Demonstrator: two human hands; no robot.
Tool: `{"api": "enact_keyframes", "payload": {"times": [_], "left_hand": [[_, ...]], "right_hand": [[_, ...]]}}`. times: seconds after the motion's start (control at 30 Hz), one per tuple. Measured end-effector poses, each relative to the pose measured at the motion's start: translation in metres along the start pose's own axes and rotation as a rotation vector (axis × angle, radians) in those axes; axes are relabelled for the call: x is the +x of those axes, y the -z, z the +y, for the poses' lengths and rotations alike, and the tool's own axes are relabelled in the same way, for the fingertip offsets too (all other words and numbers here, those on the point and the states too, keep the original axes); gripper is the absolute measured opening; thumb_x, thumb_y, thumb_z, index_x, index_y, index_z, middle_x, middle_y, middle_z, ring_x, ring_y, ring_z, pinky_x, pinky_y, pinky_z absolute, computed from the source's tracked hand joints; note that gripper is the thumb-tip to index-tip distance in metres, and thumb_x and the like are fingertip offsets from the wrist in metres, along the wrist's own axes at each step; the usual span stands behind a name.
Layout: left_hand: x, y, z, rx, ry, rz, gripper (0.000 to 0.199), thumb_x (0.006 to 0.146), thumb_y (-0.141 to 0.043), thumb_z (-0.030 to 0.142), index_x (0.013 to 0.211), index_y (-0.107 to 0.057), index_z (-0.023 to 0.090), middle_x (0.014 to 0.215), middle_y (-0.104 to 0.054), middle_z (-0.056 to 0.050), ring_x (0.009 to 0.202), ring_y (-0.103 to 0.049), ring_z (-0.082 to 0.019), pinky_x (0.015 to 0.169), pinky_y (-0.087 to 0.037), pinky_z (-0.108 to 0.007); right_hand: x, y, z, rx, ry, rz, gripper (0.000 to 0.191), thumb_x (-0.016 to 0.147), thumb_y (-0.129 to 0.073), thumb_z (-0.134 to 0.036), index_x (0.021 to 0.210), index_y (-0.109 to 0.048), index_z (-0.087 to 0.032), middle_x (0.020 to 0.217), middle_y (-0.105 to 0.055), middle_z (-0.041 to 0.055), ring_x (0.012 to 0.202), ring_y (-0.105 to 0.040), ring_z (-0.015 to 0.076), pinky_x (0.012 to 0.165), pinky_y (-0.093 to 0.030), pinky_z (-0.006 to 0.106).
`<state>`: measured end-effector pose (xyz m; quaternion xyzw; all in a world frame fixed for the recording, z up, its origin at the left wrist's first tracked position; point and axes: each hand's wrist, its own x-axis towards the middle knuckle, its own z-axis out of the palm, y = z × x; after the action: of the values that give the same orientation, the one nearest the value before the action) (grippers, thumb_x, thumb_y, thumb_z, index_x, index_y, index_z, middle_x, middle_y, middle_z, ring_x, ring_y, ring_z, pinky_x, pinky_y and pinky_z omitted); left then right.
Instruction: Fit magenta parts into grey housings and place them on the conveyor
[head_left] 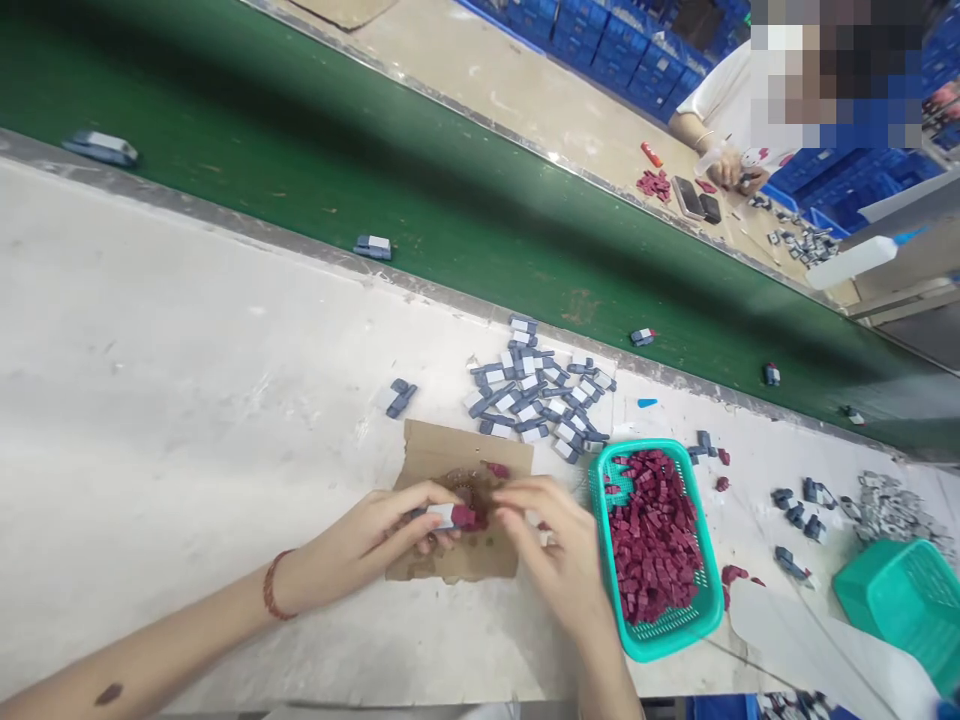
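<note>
My left hand (409, 525) pinches a small toy vehicle (444, 516), dark grey and white, with a maroon piece at its right end. Just right of that end, my right hand (547, 530) has thumb and forefinger closed together; whatever may be between them is too small to make out. Both hands are over a stained brown cardboard sheet (450, 450), where a loose maroon piece (496, 469) lies. Beyond the cardboard is a heap of grey-and-white toy parts (529, 390). A teal basket (709, 600) full of maroon pieces stands right of my right hand.
A green conveyor belt (300, 180) crosses behind the table, carrying several small vehicles. On the right are grey parts (795, 515), a second teal basket (862, 585) and a white bottle (855, 262). Across the belt, a co-worker's hands (727, 168) handle small parts.
</note>
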<state>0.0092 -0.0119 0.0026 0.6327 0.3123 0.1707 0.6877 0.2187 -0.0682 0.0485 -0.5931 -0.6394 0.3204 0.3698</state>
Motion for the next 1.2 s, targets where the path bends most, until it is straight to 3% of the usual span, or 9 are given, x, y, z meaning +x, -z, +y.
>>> {"api": "enact_keyframes", "payload": {"times": [0.07, 0.13, 0.27, 0.43, 0.63, 0.8, 1.0, 1.1, 1.2], "left_hand": [[0.001, 0.004, 0.002, -0.017, 0.058, 0.050, 0.031, 0.095, -0.041, 0.041, 0.101, -0.062, 0.019, 0.084, -0.073, -0.007, 0.075, -0.070, -0.021, 0.065, -0.057, -0.027], [0.002, 0.009, 0.006, -0.023, 0.112, 0.148, 0.034, 0.091, -0.046, 0.046, 0.102, -0.063, 0.019, 0.086, -0.074, -0.008, 0.078, -0.071, -0.023, 0.067, -0.058, -0.029], [0.008, 0.023, 0.019, 0.026, 0.148, 0.315, 0.039, 0.079, -0.061, 0.054, 0.098, -0.066, 0.021, 0.098, -0.073, -0.010, 0.088, -0.070, -0.029, 0.074, -0.058, -0.033], [0.040, 0.051, 0.037, 0.288, 0.024, 0.433, 0.036, 0.073, -0.065, 0.050, 0.096, -0.064, 0.022, 0.105, -0.071, -0.009, 0.097, -0.066, -0.029, 0.081, -0.055, -0.034], [0.133, 0.100, 0.037, 0.617, -0.199, 0.581, 0.034, 0.077, -0.061, 0.040, 0.102, -0.063, 0.017, 0.107, -0.070, -0.010, 0.094, -0.065, -0.027, 0.083, -0.051, -0.034], [0.192, 0.118, 0.032, 0.854, -0.296, 0.551, 0.032, 0.083, -0.054, 0.033, 0.108, -0.062, 0.015, 0.113, -0.067, -0.013, 0.108, -0.059, -0.030, 0.094, -0.045, -0.041], [0.195, 0.136, 0.022, 0.910, -0.285, 0.535, 0.038, 0.076, -0.060, 0.035, 0.109, -0.062, 0.016, 0.121, -0.060, -0.015, 0.125, -0.042, -0.037, 0.107, -0.027, -0.052], [0.184, 0.150, 0.020, 0.865, -0.235, 0.557, 0.034, 0.075, -0.058, 0.033, 0.102, -0.065, 0.014, 0.116, -0.060, -0.017, 0.119, -0.044, -0.039, 0.104, -0.028, -0.056], [0.177, 0.159, 0.024, 0.764, -0.199, 0.572, 0.023, 0.074, -0.058, 0.030, 0.089, -0.066, 0.015, 0.104, -0.062, -0.014, 0.110, -0.050, -0.036, 0.103, -0.032, -0.052]], "right_hand": [[-0.007, 0.029, 0.006, -0.238, 0.000, 0.150, 0.016, 0.092, -0.050, -0.019, 0.092, -0.066, -0.023, 0.092, -0.070, 0.0054, 0.089, -0.064, 0.0204, 0.080, -0.051, 0.033], [-0.017, 0.055, 0.020, -0.493, -0.101, 0.220, 0.017, 0.091, -0.048, -0.020, 0.096, -0.064, -0.022, 0.097, -0.069, 0.0076, 0.095, -0.061, 0.0250, 0.084, -0.049, 0.040], [-0.030, 0.080, 0.053, -0.718, -0.248, 0.114, 0.020, 0.086, -0.046, -0.018, 0.097, -0.062, -0.022, 0.094, -0.068, 0.0086, 0.091, -0.061, 0.0288, 0.083, -0.048, 0.046], [-0.027, 0.077, 0.068, -0.621, -0.252, 0.069, 0.018, 0.085, -0.043, -0.017, 0.087, -0.061, -0.020, 0.091, -0.067, 0.0099, 0.088, -0.062, 0.0274, 0.080, -0.050, 0.043], [-0.032, 0.080, 0.059, -0.308, -0.397, 0.188, 0.017, 0.089, -0.049, -0.034, 0.089, -0.060, -0.021, 0.091, -0.071, 0.0081, 0.086, -0.067, 0.0252, 0.079, -0.052, 0.038], [-0.035, 0.080, 0.051, -0.124, -0.410, 0.305, 0.025, 0.085, -0.056, -0.042, 0.093, -0.065, -0.020, 0.093, -0.071, 0.0084, 0.085, -0.066, 0.0244, 0.077, -0.053, 0.036], [-0.040, 0.070, 0.034, 0.081, -0.444, 0.435, 0.028, 0.078, -0.066, -0.045, 0.090, -0.069, -0.019, 0.078, -0.071, 0.0068, 0.072, -0.067, 0.0224, 0.066, -0.055, 0.033], [-0.041, 0.057, 0.021, 0.152, -0.418, 0.423, 0.025, 0.079, -0.066, -0.042, 0.089, -0.069, -0.019, 0.069, -0.068, 0.0042, 0.061, -0.063, 0.0186, 0.057, -0.053, 0.028], [-0.033, 0.039, 0.006, 0.143, -0.355, 0.347, 0.020, 0.081, -0.065, -0.037, 0.088, -0.071, -0.019, 0.077, -0.070, 0.0054, 0.066, -0.065, 0.0180, 0.056, -0.052, 0.026]]}}
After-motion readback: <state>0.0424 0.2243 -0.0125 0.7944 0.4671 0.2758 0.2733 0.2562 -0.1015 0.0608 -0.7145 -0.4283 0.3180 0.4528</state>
